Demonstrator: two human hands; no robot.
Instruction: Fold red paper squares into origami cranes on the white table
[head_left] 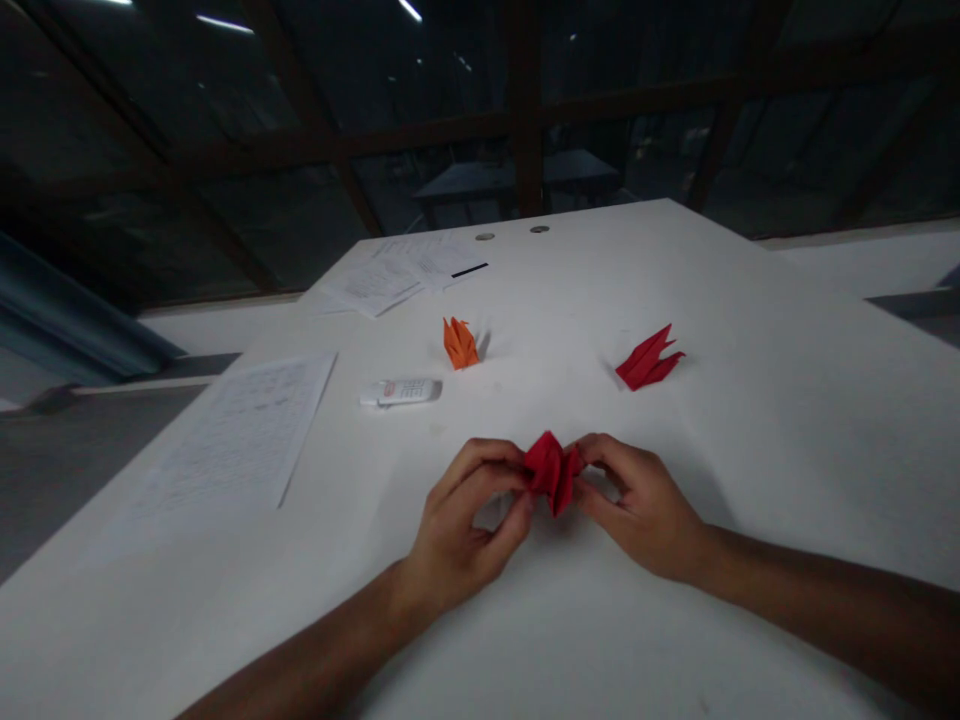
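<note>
Between my hands, just above the white table [480,660], is a folded red origami piece [551,470] with pointed flaps. My left hand [476,510] pinches its left side between thumb and fingers. On its right side, my right hand [641,500] pinches another part of the paper; the fingertips there are partly hidden. A second red origami piece [646,362], with several sharp points, rests farther off to the right. An orange origami piece [460,345] sits beyond my left hand, its points upward.
A white box-like item with print [401,392] lies left of the orange piece. Printed sheets [247,430] cover the left side, with more papers [390,275] and a black strip [470,270] farther back. Two round grommets [539,230] are near the far edge, before dark windows.
</note>
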